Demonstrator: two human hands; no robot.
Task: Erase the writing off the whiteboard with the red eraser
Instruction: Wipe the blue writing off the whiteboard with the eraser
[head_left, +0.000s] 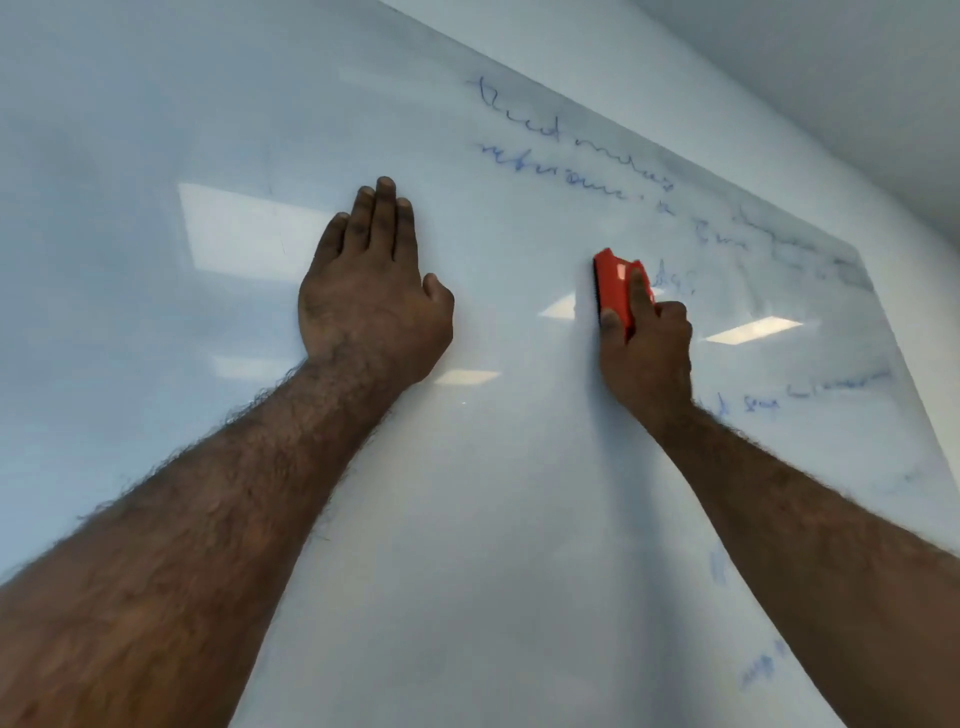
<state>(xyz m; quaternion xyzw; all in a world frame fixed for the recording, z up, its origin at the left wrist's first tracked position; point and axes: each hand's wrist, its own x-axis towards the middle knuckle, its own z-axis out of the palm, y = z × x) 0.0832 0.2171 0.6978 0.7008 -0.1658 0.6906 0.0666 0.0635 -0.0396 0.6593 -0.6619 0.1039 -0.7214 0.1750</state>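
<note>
A large glossy whiteboard (493, 493) fills the view. Blue handwriting (561, 156) runs across its upper right, with fainter smeared lines further right and short scraps low on the right. My right hand (647, 348) grips the red eraser (615, 288) and presses its dark felt side against the board, just left of a small blue scribble. My left hand (371, 296) lies flat on the board to the left, fingers together and pointing up, holding nothing.
The board's top edge slants from upper middle down to the right, with a pale wall (831, 104) beyond it. Ceiling lights reflect as bright patches (244, 234) on the board's surface.
</note>
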